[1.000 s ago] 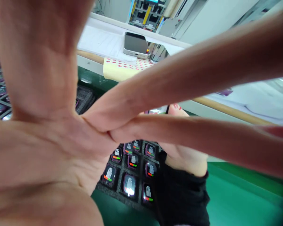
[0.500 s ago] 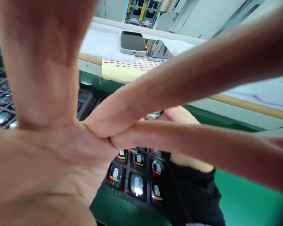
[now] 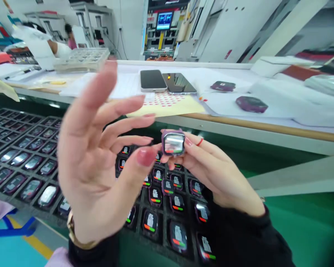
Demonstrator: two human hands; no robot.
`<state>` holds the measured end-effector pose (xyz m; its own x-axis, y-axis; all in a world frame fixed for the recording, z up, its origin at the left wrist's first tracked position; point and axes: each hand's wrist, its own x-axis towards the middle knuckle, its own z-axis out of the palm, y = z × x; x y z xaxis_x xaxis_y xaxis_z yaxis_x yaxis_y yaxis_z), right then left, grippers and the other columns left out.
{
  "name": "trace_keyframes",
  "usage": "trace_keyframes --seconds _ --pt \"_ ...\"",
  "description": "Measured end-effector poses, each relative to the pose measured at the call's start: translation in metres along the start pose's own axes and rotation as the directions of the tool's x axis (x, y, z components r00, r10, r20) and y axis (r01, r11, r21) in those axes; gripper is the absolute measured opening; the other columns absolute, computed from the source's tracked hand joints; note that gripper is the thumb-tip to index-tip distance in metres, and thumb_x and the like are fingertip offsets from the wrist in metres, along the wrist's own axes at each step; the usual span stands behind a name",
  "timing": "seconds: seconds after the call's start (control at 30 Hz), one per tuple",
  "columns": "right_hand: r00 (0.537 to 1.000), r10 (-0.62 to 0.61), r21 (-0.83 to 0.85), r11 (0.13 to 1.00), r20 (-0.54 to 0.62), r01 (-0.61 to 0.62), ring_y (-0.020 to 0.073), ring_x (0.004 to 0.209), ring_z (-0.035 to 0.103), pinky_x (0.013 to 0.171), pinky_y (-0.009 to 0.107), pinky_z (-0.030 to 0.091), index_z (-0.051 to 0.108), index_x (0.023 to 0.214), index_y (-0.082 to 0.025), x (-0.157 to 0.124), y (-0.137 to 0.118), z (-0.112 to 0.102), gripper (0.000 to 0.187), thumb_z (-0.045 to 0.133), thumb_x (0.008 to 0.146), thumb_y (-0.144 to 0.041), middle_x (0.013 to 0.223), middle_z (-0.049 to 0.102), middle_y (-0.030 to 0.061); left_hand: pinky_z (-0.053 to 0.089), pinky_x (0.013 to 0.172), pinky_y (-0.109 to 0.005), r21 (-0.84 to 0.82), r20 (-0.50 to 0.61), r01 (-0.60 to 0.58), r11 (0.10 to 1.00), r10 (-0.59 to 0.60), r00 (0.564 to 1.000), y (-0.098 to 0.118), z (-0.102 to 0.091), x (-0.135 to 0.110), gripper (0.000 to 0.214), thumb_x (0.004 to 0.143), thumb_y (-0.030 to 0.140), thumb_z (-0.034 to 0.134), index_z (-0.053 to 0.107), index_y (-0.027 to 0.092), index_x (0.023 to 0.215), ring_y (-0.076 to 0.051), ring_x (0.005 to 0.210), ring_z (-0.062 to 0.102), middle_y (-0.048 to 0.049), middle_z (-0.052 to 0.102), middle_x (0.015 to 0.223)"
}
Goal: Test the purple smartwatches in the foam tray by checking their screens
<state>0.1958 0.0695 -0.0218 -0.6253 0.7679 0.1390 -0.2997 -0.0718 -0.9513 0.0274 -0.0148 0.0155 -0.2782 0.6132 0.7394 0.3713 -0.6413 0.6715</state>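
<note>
My right hand [image 3: 211, 170] pinches a small purple smartwatch body [image 3: 173, 142] by its edges, screen toward me, above a black foam tray [image 3: 133, 226]. A red sticker sits on one fingertip of that hand. My left hand [image 3: 100, 155] is raised just left of the watch, palm turned toward me, fingers spread and slightly curled, holding nothing. The tray below holds several purple watch bodies [image 3: 156, 196] with lit screens.
More black trays of watch bodies [image 3: 25, 155] lie at the left on the green belt. Behind, a white bench carries a sheet of red stickers [image 3: 169, 102], two phones [image 3: 153, 80], and two purple watch parts [image 3: 252, 104]. A co-worker's arm [image 3: 58, 48] is at far left.
My left hand has drawn back from right in front of the camera to a position beside the watch. The watch in my right hand is uncovered and raised.
</note>
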Motion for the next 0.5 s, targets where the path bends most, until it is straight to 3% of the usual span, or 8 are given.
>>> trace_keyframes --seconds 0.07,0.1,0.17,0.27,0.37,0.5 --pt "0.999 -0.001 0.019 1.0 0.035 0.0 0.016 0.089 0.07 0.074 0.023 0.057 0.069 0.126 -0.026 0.0 -0.001 0.0 0.024 0.06 0.106 -0.036 0.115 0.073 0.0049 0.058 0.097 -0.03 0.041 0.057 -0.001 0.999 -0.001 0.998 -0.002 -0.005 0.001 0.043 0.099 0.028 0.06 0.05 0.038 0.141 -0.019 0.124 0.059 0.0052 0.052 0.146" --pt "0.999 -0.004 0.026 1.0 0.044 0.003 0.0166 0.09 0.07 0.074 0.024 0.057 0.068 0.128 -0.025 -0.001 -0.002 -0.001 0.026 0.061 0.106 -0.037 0.116 0.073 0.0056 0.057 0.1 -0.032 0.092 0.141 0.012 0.996 -0.025 0.99 -0.006 -0.008 0.001 0.047 0.098 0.028 0.063 0.05 0.036 0.142 -0.02 0.126 0.058 0.0019 0.055 0.144" --pt "0.999 -0.017 0.026 1.0 0.05 0.016 0.0183 0.09 0.071 0.076 0.026 0.058 0.068 0.129 -0.024 -0.001 -0.004 -0.001 0.03 0.064 0.104 -0.039 0.116 0.073 0.0071 0.054 0.106 -0.036 0.224 0.339 0.018 0.974 -0.095 0.936 -0.014 -0.011 0.002 0.059 0.094 0.033 0.068 0.044 0.034 0.147 -0.023 0.132 0.054 -0.0026 0.054 0.145" --pt "0.998 -0.041 0.005 0.999 0.048 0.041 0.0217 0.09 0.072 0.075 0.03 0.059 0.068 0.13 -0.023 -0.002 -0.006 -0.002 0.038 0.068 0.1 -0.046 0.117 0.072 0.0086 0.049 0.113 -0.039 0.337 0.497 -0.002 0.942 -0.176 0.849 -0.026 -0.005 0.001 0.077 0.089 0.037 0.074 0.033 0.034 0.154 -0.024 0.133 0.053 -0.0049 0.049 0.151" --pt "0.998 -0.052 -0.017 0.998 0.032 0.052 0.0244 0.099 0.071 0.077 0.032 0.06 0.069 0.13 -0.025 -0.003 -0.007 -0.004 0.039 0.068 0.099 -0.049 0.122 0.07 0.0079 0.05 0.111 -0.034 0.312 0.556 -0.011 0.95 -0.173 0.813 -0.03 0.008 -0.002 0.081 0.089 0.03 0.075 0.03 0.034 0.156 -0.021 0.129 0.057 -0.0032 0.053 0.148" --pt "0.998 -0.063 -0.085 0.994 -0.015 0.061 0.025 0.113 0.066 0.096 0.036 0.056 0.071 0.128 -0.029 -0.006 -0.006 -0.007 0.034 0.066 0.101 -0.049 0.125 0.069 0.0047 0.05 0.108 -0.028 0.265 0.539 -0.07 0.962 -0.088 0.838 -0.03 0.018 -0.003 0.066 0.093 0.022 0.068 0.039 0.031 0.151 -0.016 0.126 0.059 -0.0012 0.059 0.144"
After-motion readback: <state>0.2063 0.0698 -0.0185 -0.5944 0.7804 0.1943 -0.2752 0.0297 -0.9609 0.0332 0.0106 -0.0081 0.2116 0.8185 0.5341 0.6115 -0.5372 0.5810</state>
